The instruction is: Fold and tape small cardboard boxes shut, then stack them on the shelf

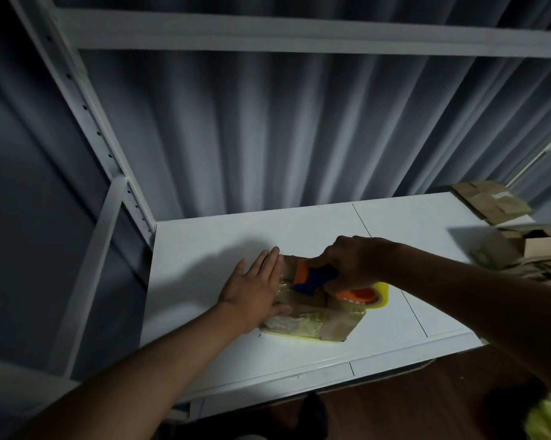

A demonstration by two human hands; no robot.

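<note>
Pressing down flat, the left hand (252, 289) is lying with its fingers (269, 260) straight and spread, palm against the left end of the small cardboard box (312, 315), the thumb lying along the box's near left edge. The box itself is sitting on the white shelf (204, 249), just under and to the right of those fingers, its top glinting with clear tape and its near corner jutting toward the shelf's front edge. A yellowish glow is showing along the box's near edge.

Moving right, the right hand (353, 263) is curling over the tape dispenser (318, 276), its fingers wrapped round the blue handle, gripping it firmly. The dispenser's orange front is pointing toward the left hand's fingertips, almost touching them, and it is riding on top of the box. Behind the right hand's fingers, toward the wrist, the orange roll of tape (361, 295) is hanging off the box's right end.

Further right, well away from both hands, a heap of flattened cardboard (493, 203) is piling up at the shelf's far right corner. Behind everything, a grey curtain (268, 138) is hanging in folds, framed by the white rack post (87, 119).
</note>
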